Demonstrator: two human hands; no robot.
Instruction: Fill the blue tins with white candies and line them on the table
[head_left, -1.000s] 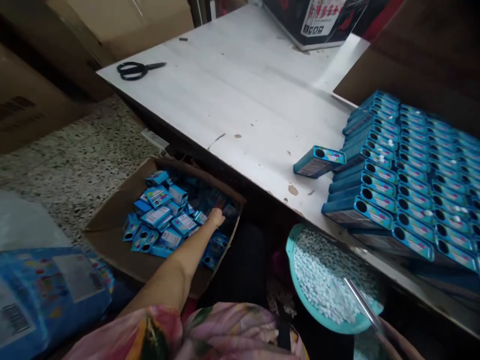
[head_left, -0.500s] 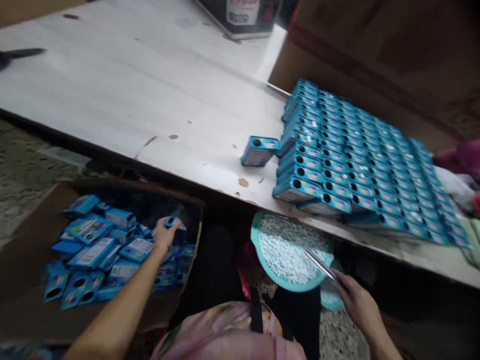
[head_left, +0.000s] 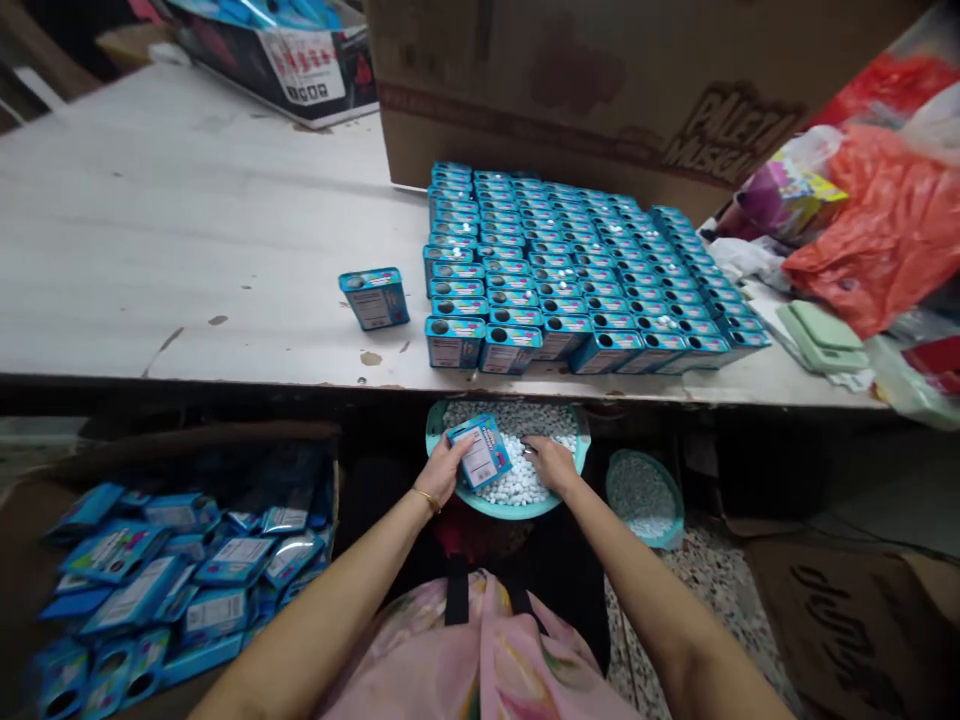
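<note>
My left hand (head_left: 442, 472) grips a small blue tin (head_left: 481, 455), tilted over a turquoise basin (head_left: 431, 432) of white pellet-like sweets (head_left: 525, 488). My right hand (head_left: 551, 462) is closed in the basin, its fingers at the sweets. Only a glint of the slim metal scoop (head_left: 529, 449) shows at its fingertips; the rest is hidden. Left of my arms, a cardboard carton (head_left: 336, 500) holds many loose blue tins (head_left: 232, 560). On the table above stand packed rows of upright blue tins (head_left: 555, 280), and one tin (head_left: 373, 298) stands apart on their left.
A white table (head_left: 285, 220) runs across, its front edge just beyond the basin. A big cardboard box (head_left: 525, 90) stands behind the rows. On the right are a pale green scale (head_left: 825, 335) and red plastic bags (head_left: 877, 220). A second turquoise basin (head_left: 675, 535) sits lower right.
My left hand has brought a blue tin from the carton to above the basin. My right hand has moved in over the sweets with the metal scoop. The view has turned right.
</note>
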